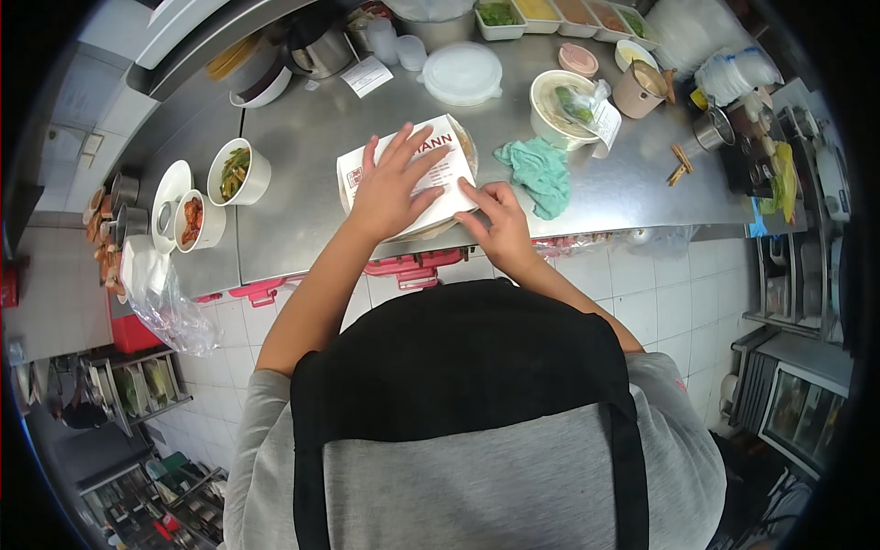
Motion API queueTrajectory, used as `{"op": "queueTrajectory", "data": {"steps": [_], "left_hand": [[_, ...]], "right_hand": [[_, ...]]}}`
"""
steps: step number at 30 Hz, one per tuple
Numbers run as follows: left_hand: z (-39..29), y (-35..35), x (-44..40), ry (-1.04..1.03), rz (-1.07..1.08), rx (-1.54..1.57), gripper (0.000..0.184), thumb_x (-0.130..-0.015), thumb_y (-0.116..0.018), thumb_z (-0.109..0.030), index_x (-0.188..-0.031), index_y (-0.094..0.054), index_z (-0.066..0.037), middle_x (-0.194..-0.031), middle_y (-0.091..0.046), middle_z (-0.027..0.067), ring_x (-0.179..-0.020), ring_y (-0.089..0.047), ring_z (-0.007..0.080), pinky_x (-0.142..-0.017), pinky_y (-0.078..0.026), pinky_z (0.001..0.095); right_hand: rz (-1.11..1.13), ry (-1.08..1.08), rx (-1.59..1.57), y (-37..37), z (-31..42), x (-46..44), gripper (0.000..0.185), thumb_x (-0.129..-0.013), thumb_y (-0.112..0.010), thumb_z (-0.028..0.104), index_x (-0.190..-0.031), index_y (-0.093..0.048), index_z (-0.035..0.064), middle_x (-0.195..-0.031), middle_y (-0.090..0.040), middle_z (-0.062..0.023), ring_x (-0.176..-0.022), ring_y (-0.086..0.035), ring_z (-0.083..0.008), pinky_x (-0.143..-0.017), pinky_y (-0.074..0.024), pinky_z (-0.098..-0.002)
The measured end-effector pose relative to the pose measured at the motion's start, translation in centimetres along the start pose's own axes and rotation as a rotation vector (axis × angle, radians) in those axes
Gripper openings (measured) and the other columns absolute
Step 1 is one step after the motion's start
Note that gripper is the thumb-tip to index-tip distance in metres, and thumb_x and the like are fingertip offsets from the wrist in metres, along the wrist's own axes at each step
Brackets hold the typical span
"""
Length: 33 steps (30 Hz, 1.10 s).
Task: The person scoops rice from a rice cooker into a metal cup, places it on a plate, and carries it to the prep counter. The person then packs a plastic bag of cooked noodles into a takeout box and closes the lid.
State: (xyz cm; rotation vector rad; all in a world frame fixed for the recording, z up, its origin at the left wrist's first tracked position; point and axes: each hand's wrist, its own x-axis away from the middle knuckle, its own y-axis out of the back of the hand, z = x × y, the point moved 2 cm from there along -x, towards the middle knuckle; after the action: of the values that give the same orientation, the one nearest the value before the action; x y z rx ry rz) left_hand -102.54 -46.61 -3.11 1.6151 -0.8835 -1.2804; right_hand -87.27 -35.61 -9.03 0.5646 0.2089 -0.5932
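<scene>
A white printed paper (440, 200) with red lettering, part of which reads "MANN", lies over a round, pale-rimmed item (466, 139) on the steel counter. Most of that item is hidden under the paper. My left hand (392, 188) rests on the paper, fingers spread and flat. At the paper's lower right corner, my right hand (500, 220) has curled fingers, with index finger and thumb on the edge. A crumpled green cloth (539, 176) lies just right of it.
White bowls of green vegetables (236, 172) and reddish food (192, 223) stand at left. A lidded soup bowl (556, 108) with a bagged garnish and receipt is at right. A plastic lid (463, 73) lies behind. Food tubs (541, 11) line the back. Pink drawer handles (417, 264) show below the edge.
</scene>
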Motion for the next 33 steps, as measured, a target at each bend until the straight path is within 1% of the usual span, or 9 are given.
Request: {"op": "queueTrajectory", "data": {"steps": [3, 9, 12, 15, 18, 21, 24, 25, 33], "left_hand": [[0.3, -2.4, -0.3, 0.029, 0.251, 0.043, 0.057, -0.089, -0.056, -0.036, -0.142, -0.038, -0.027, -0.153, -0.024, 0.0031, -0.142, -0.020, 0.0261, -0.113, -0.013, 0.0515], [0.5, -3.1, -0.3, -0.030, 0.278, 0.033, 0.056, -0.091, -0.051, -0.041, -0.143, -0.035, -0.027, -0.151, -0.028, 0.0046, -0.140, -0.023, 0.0269, -0.112, -0.016, 0.0531], [1.9, -3.5, 0.0, -0.069, 0.296, 0.102, 0.061, -0.089, -0.057, -0.035, -0.144, -0.034, -0.022, -0.150, -0.030, 0.0066, -0.139, -0.025, 0.0307, -0.112, -0.017, 0.0509], [2.0, -0.4, 2.5, 0.228, -0.026, 0.178, 0.072, -0.085, -0.064, -0.022, -0.145, -0.028, -0.008, -0.148, -0.030, 0.0171, -0.137, -0.026, 0.0334, -0.112, -0.017, 0.0458], [2.9, -1.9, 7.9, 0.779, -0.438, 0.409, 0.084, -0.081, -0.069, -0.015, -0.145, -0.018, 0.001, -0.139, -0.035, 0.0259, -0.131, -0.034, 0.0349, -0.109, -0.025, 0.0418], [4.0, -3.7, 9.6, 1.045, -0.300, 1.440, 0.087, -0.081, -0.068, -0.010, -0.144, -0.011, 0.005, -0.134, -0.040, 0.0259, -0.127, -0.039, 0.0302, -0.107, -0.030, 0.0375], [4.7, -5.4, 9.9, 1.009, -0.276, 1.554, 0.082, -0.081, -0.066, -0.005, -0.144, -0.013, 0.003, -0.132, -0.044, 0.0202, -0.124, -0.043, 0.0274, -0.104, -0.034, 0.0351], [3.4, -4.2, 9.1, 0.983, -0.239, 1.569, 0.074, -0.083, -0.063, -0.003, -0.142, -0.018, 0.001, -0.131, -0.046, 0.0180, -0.122, -0.045, 0.0269, -0.103, -0.036, 0.0356], [1.3, -1.8, 8.3, 0.968, -0.220, 1.772, 0.068, -0.083, -0.057, 0.007, -0.139, -0.025, -0.014, -0.135, -0.041, 0.0116, -0.126, -0.040, 0.0270, -0.106, -0.035, 0.0443]], "right_hand": [[-0.024, 0.028, 0.018, 0.1, 0.0, 0.2, 0.048, -0.079, -0.073, 0.016, -0.124, -0.060, 0.0128, -0.097, -0.049, -0.0108, -0.085, -0.052, -0.0223, -0.073, -0.0457, -0.0312], [-0.034, 0.084, 0.098, 0.5, -0.1, 0.5, 0.045, -0.079, -0.072, 0.017, -0.123, -0.061, 0.0131, -0.097, -0.048, -0.0116, -0.085, -0.052, -0.0244, -0.073, -0.0458, -0.0320], [-0.032, 0.080, 0.089, 0.1, -0.4, 0.6, 0.048, -0.080, -0.072, 0.017, -0.125, -0.059, 0.0128, -0.098, -0.049, -0.0120, -0.084, -0.053, -0.0238, -0.074, -0.0463, -0.0318], [-0.047, -0.046, -0.093, 0.0, -0.4, 0.8, 0.055, -0.080, -0.073, 0.016, -0.131, -0.052, 0.0072, -0.100, -0.050, -0.0109, -0.086, -0.054, -0.0188, -0.076, -0.0472, -0.0300], [-0.087, -0.298, -0.431, -0.9, -1.6, 0.6, 0.064, -0.082, -0.072, 0.016, -0.136, -0.042, -0.0003, -0.106, -0.051, -0.0096, -0.089, -0.053, -0.0142, -0.080, -0.0473, -0.0277], [-0.029, -0.451, -0.488, -2.7, -4.9, 0.7, 0.067, -0.084, -0.070, 0.018, -0.138, -0.035, -0.0041, -0.114, -0.050, -0.0098, -0.101, -0.052, -0.0147, -0.089, -0.0444, -0.0279], [-0.139, -0.383, -0.533, -4.2, -5.2, 0.4, 0.061, -0.086, -0.068, 0.018, -0.134, -0.037, -0.0035, -0.119, -0.050, -0.0109, -0.107, -0.051, -0.0162, -0.093, -0.0417, -0.0299], [-0.173, -0.412, -0.705, -4.5, -4.0, 0.2, 0.054, -0.086, -0.067, 0.017, -0.129, -0.040, -0.0026, -0.122, -0.050, -0.0122, -0.110, -0.049, -0.0165, -0.096, -0.0398, -0.0312], [-0.350, -0.597, -0.834, -5.3, 1.0, 2.2, 0.043, -0.088, -0.065, 0.017, -0.120, -0.042, -0.0007, -0.108, -0.058, -0.0115, -0.102, -0.054, -0.0152, -0.089, -0.0439, -0.0290]]}}
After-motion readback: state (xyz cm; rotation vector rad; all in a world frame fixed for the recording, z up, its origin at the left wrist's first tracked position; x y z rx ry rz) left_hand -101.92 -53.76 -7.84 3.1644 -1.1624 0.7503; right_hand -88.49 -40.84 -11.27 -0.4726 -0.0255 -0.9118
